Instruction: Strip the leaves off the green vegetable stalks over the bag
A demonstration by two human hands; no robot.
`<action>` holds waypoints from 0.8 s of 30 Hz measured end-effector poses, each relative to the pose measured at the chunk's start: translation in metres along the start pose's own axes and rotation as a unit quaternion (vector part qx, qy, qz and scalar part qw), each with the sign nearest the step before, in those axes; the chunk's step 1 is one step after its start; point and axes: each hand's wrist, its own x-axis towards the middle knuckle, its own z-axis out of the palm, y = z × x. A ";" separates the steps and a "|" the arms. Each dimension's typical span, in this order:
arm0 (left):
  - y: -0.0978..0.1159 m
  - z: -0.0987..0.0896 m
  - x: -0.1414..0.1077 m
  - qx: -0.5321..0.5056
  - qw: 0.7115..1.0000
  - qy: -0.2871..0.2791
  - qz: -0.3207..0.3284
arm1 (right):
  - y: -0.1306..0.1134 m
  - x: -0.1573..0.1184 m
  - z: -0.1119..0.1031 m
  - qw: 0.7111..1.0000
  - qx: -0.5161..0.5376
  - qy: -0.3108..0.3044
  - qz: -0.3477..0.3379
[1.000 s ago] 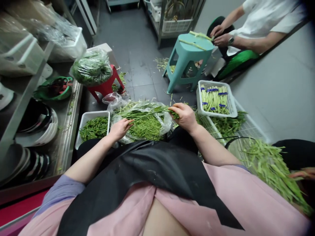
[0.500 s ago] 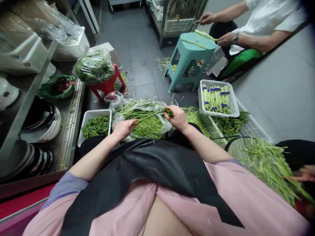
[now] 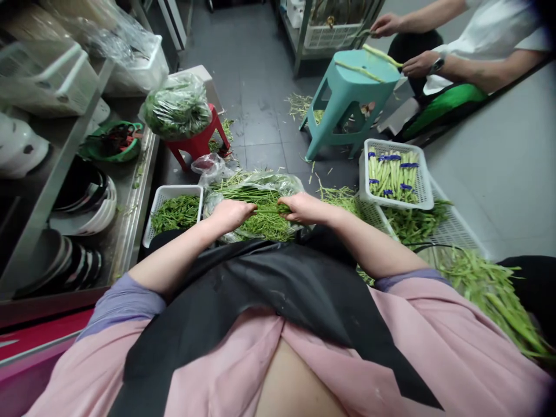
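Note:
My left hand (image 3: 233, 216) is closed on one end of some thin green vegetable stems (image 3: 267, 209). Their other end sits in my right hand (image 3: 305, 209), whose fingers also close round short green pieces. A small gap separates the two hands. Below them lies an open clear plastic bag (image 3: 284, 184) filled with long stems and a heap of thin green trimmings (image 3: 264, 227). A white basket (image 3: 201, 202) of short-cut greens (image 3: 177, 213) stands just left of the bag. The exact kind of vegetable cannot be told.
At left is a metal shelf (image 3: 143, 168) with dishes. A bag of greens (image 3: 178, 107) rests on a red stool (image 3: 215, 127). Bundled stalks (image 3: 393, 171) fill a basket at right. Beyond, another person's hands (image 3: 420, 63) hold a stalk over a teal stool (image 3: 347, 92). Peelings (image 3: 490, 289) lie right.
My hands have come closer together along the stems, the left one moving right and up. The camera view has shifted slightly. The co-worker's hand at lower right is out of sight.

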 end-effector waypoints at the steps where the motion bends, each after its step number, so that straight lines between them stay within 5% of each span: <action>1: 0.002 -0.004 0.001 0.009 1.000 -0.006 0.006 | 0.002 0.006 0.004 0.994 0.080 -0.068 0.024; 4: 0.005 -0.011 0.004 0.042 0.998 -0.035 0.019 | 0.015 0.012 0.018 0.924 0.342 -0.153 0.074; 8: -0.003 -0.014 0.012 0.048 0.998 -0.027 0.042 | 0.030 0.007 0.033 0.868 0.460 -0.128 0.136; 14: -0.032 -0.020 0.017 -0.029 0.998 0.039 0.032 | 0.045 -0.009 0.043 0.802 0.566 0.028 0.188; 19: -0.023 -0.010 0.021 -0.150 0.985 0.063 0.054 | 0.047 -0.020 0.051 0.714 0.656 0.144 0.199; 21: -0.012 -0.005 0.019 -0.186 0.979 0.066 0.047 | 0.052 -0.023 0.052 0.739 0.604 0.221 0.202; 24: -0.006 -0.002 0.011 -0.201 0.975 0.092 0.029 | 0.065 -0.037 0.040 0.841 0.349 0.363 0.199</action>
